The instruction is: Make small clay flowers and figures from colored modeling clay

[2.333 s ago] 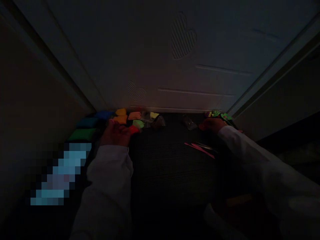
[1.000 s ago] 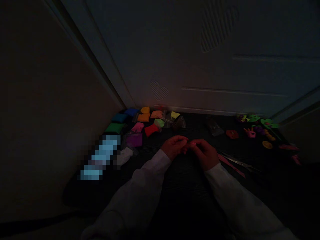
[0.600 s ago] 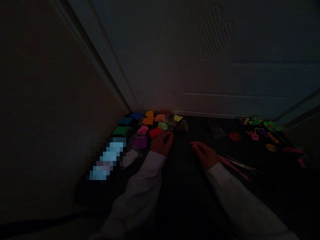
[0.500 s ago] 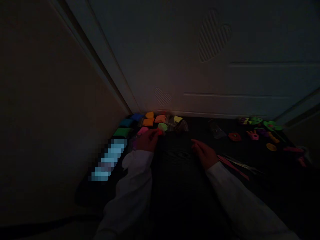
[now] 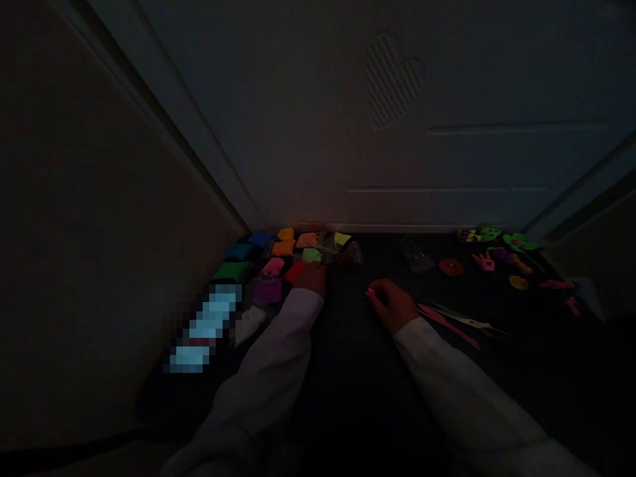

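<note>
The scene is very dark. My left hand (image 5: 311, 278) reaches to the cluster of coloured clay packets and rests against the red packet (image 5: 296, 270); its fingers are too dim to read. My right hand (image 5: 390, 303) lies on the dark mat (image 5: 348, 344) with fingers curled, a small pink bit at the fingertips. Around the left hand lie a pink packet (image 5: 273, 266), a purple packet (image 5: 267, 290), a light green packet (image 5: 311, 254) and orange packets (image 5: 284, 247).
Green (image 5: 231, 270) and blue packets (image 5: 238, 252) lie at the far left. Pink-handled scissors (image 5: 450, 322) lie right of my right hand. Small clay figures (image 5: 484, 262) sit at the back right. A white door (image 5: 422, 132) stands behind. A blurred-out patch (image 5: 205, 328) lies left.
My hands were together at the mat's middle; the left hand has since reached left to the packets. The right hand stayed on the mat. The view shifted slightly.
</note>
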A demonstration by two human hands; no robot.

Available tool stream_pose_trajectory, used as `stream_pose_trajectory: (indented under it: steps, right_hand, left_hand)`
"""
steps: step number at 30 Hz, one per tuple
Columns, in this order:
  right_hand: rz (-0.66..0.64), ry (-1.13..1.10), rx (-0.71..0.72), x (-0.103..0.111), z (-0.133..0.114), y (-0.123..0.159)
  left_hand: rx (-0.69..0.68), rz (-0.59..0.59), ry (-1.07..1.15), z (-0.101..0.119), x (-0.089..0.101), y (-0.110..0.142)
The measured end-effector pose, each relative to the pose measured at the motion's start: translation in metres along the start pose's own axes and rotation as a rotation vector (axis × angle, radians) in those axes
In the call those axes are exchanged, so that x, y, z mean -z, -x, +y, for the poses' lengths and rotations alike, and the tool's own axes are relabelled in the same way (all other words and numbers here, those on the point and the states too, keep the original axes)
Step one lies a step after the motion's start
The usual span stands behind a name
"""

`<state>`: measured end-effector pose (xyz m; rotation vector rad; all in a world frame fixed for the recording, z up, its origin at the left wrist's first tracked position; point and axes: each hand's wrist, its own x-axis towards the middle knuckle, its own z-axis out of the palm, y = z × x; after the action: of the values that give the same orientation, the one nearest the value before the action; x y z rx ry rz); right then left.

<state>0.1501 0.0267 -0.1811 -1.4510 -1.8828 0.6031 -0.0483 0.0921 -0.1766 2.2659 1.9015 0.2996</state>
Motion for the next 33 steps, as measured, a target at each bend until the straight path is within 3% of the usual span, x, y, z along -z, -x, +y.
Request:
stream_pose_trajectory:
  steps: [5,14,16,19,22,26,30,33]
  right_hand:
    - [-0.018,0.112,0.106,-0.001,0.002,-0.001]
    - [-0.035,0.441,0.122,0.007,-0.007,0.001]
    - [0.036,0.499,0.051,0.018,-0.006,-0.004]
    - [0.152,0.623,-0.165,0.037,0.007,-0.014]
    - [0.175,0.665,-0.322,0.05,0.026,-0.022]
    - [0.2,0.579,-0.351,0.06,0.035,-0.028]
    - [0.283,0.244,-0.245,0.066,0.018,-0.03]
    - [0.25,-0.105,-0.225,0.062,0.0,-0.029]
  left_hand:
    - [0.03,0.052,0.047,-0.004,0.001,0.001]
    - [-0.007,0.181,0.39,0.025,-0.002,0.021]
    - [0.005,0.191,0.49,0.025,-0.007,0.022]
    - [0.022,0.206,0.637,0.021,-0.014,0.021]
    - [0.012,0.205,0.775,0.019,-0.016,0.021]
    - [-0.008,0.132,0.935,0.02,-0.014,0.025]
    - [0.016,0.118,0.998,0.024,-0.01,0.029]
    - [0.057,0.138,1.067,0.025,-0.005,0.029]
